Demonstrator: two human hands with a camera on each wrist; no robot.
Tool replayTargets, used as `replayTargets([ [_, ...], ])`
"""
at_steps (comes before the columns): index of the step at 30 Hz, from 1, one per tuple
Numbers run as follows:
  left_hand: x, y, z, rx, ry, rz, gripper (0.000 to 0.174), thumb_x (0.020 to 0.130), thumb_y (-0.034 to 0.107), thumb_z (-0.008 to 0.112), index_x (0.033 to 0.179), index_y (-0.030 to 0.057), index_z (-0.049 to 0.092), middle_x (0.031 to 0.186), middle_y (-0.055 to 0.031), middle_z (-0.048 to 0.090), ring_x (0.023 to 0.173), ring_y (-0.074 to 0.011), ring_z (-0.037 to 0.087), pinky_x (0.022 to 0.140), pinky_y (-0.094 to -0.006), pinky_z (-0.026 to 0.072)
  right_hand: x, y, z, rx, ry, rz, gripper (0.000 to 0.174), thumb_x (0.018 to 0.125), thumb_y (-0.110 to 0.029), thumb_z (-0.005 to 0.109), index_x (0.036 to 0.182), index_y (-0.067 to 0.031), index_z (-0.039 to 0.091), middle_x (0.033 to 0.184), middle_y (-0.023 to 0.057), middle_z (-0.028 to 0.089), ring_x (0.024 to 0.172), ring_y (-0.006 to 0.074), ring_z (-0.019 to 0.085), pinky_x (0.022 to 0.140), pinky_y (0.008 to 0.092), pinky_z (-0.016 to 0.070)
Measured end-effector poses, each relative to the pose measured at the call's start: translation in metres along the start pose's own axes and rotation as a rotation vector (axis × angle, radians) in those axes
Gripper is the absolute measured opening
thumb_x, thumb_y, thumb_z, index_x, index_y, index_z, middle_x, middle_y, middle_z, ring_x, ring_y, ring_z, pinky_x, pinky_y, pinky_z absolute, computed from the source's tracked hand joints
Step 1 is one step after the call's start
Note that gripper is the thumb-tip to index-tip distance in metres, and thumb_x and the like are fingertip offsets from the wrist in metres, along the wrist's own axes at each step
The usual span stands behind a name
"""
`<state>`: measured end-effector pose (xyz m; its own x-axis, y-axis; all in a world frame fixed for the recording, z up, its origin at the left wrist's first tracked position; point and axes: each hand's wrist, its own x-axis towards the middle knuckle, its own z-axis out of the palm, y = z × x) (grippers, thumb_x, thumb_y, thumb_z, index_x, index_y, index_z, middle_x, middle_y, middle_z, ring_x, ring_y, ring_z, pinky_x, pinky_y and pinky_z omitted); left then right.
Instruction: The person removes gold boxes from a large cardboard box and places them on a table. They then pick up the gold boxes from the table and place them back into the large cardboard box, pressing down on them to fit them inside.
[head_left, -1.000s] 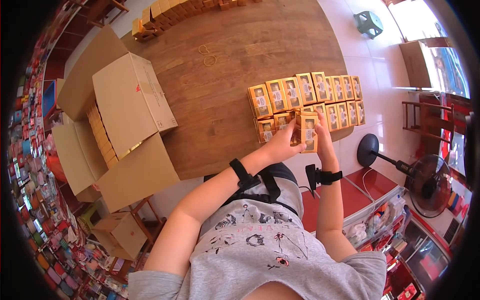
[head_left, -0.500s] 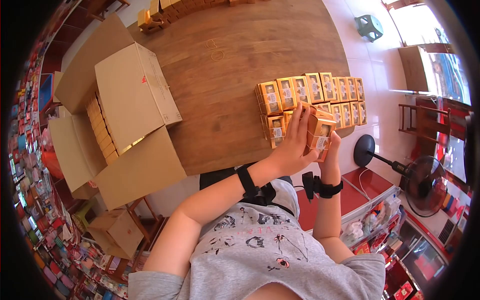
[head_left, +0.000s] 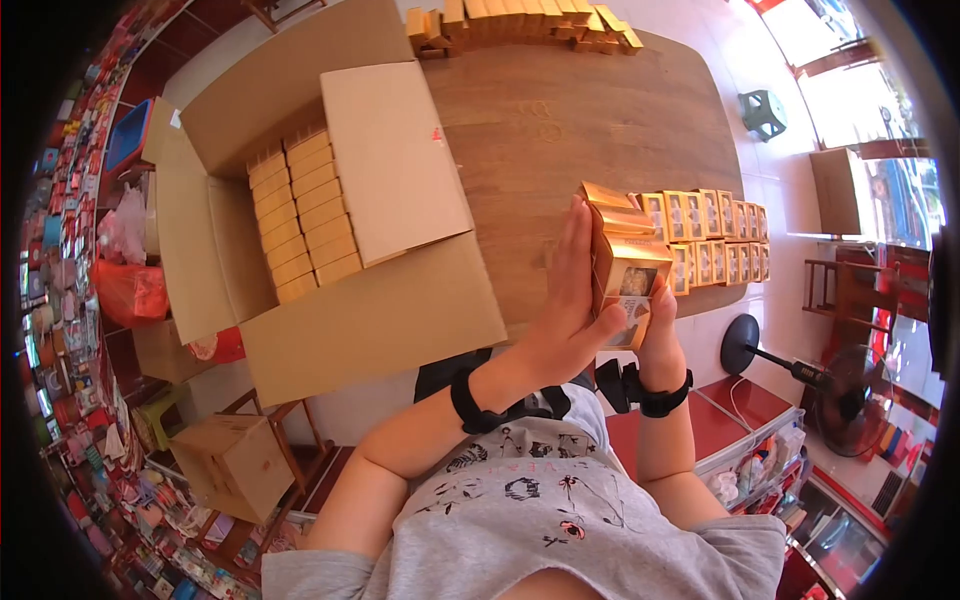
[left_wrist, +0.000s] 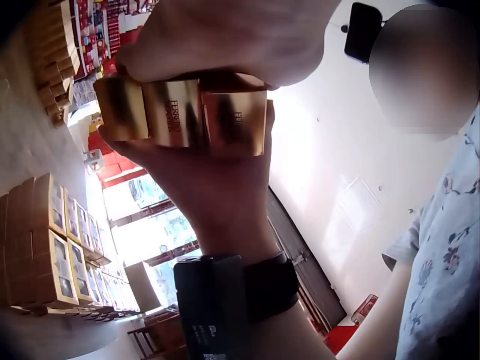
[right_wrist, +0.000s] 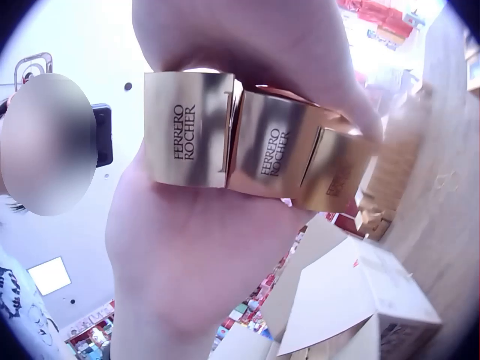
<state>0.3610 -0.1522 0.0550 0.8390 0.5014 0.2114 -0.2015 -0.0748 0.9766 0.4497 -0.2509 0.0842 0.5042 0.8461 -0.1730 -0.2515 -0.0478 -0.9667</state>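
Between my left hand (head_left: pixel 565 305) and right hand (head_left: pixel 662 345), a short stack of small gold boxes (head_left: pixel 625 250) is held off the table, near its front edge. My left fingers lie long along one side, with the thumb over a windowed box front; the right thumb is at the other side. In the left wrist view, three gold box ends (left_wrist: pixel 174 112) show between the left hand (left_wrist: pixel 232 37) and right hand (left_wrist: pixel 210 187). Lettered box ends (right_wrist: pixel 187 127) sit between my right hand (right_wrist: pixel 247 34) and left hand (right_wrist: pixel 195 247).
A large open carton (head_left: pixel 375 345) with rows of gold boxes (head_left: pixel 325 215) stands at the left. More windowed boxes (head_left: pixel 705 215) line the table's right side; others (head_left: pixel 520 15) stand at its far edge. Thin loops (head_left: pixel 548 130) lie on the wooden table (head_left: pixel 600 120).
The gold boxes have come away from the right-hand rows, toward the left and closer to the head camera, held by both hands. The view has swung left, showing more of the carton's inside.
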Motion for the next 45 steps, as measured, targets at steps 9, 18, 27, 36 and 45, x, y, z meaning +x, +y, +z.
replayTargets([
  [9, -0.084, 0.042, -0.160, 0.020, 0.269, 0.160, 0.087, 0.089, 0.058, 0.033, 0.141, -0.0042, 0.001, 0.147, -0.0232, 0.003, 0.137, -0.0344, 0.006, 0.109, -0.0416, 0.0086, 0.020, 0.011, 0.181, -0.040, -0.233, 0.073, 0.100, 0.077, -0.059, 0.053, 0.145, -0.0059, 0.003, 0.140, 0.0135, 0.027, 0.127, 0.0216, 0.031, 0.105, 0.0346, 0.0244],
  [18, -0.146, 0.054, -0.273, -0.130, 0.509, 0.098, 0.086, 0.090, 0.058, 0.034, 0.141, -0.0040, 0.002, 0.147, -0.0223, 0.004, 0.137, -0.0338, 0.007, 0.110, -0.0398, 0.0094, 0.082, 0.012, 0.318, -0.217, -0.562, 0.064, 0.103, 0.068, -0.037, 0.066, 0.145, -0.0064, 0.003, 0.138, 0.0153, 0.030, 0.127, 0.0244, 0.033, 0.105, 0.0346, 0.0248],
  [27, -0.210, 0.020, -0.426, 0.173, 0.794, -0.216, 0.066, 0.095, 0.036, 0.040, 0.139, -0.0054, 0.015, 0.145, -0.0233, 0.019, 0.136, -0.0308, 0.017, 0.110, -0.0379, 0.0139, 0.214, 0.063, 0.414, 0.090, -0.491, 0.470, 0.038, 0.088, -0.028, 0.048, 0.118, -0.0049, 0.045, 0.107, 0.0060, 0.057, 0.096, 0.0152, 0.057, 0.085, 0.0339, 0.0463],
  [36, -0.243, -0.027, -0.469, 0.404, 0.888, -0.192, 0.057, 0.088, 0.015, 0.054, 0.137, 0.0015, 0.027, 0.141, -0.0154, 0.029, 0.130, -0.0281, 0.031, 0.105, -0.0405, 0.0262, 0.328, 0.189, 0.493, -0.101, -0.608, 0.222, 0.077, 0.084, -0.028, 0.056, 0.143, -0.0083, 0.010, 0.126, 0.0080, 0.041, 0.110, 0.0205, 0.045, 0.089, 0.0340, 0.0398],
  [45, -0.250, -0.041, -0.484, 0.277, 0.870, -0.258, 0.054, 0.086, 0.015, 0.055, 0.134, 0.0040, 0.032, 0.142, -0.0129, 0.027, 0.132, -0.0253, 0.027, 0.107, -0.0410, 0.0210, 0.343, 0.198, 0.478, -0.835, -0.795, -0.285, 0.101, 0.066, -0.016, 0.072, 0.144, -0.0064, 0.008, 0.101, 0.0065, 0.040, 0.086, 0.0151, 0.047, 0.075, 0.0272, 0.0439],
])
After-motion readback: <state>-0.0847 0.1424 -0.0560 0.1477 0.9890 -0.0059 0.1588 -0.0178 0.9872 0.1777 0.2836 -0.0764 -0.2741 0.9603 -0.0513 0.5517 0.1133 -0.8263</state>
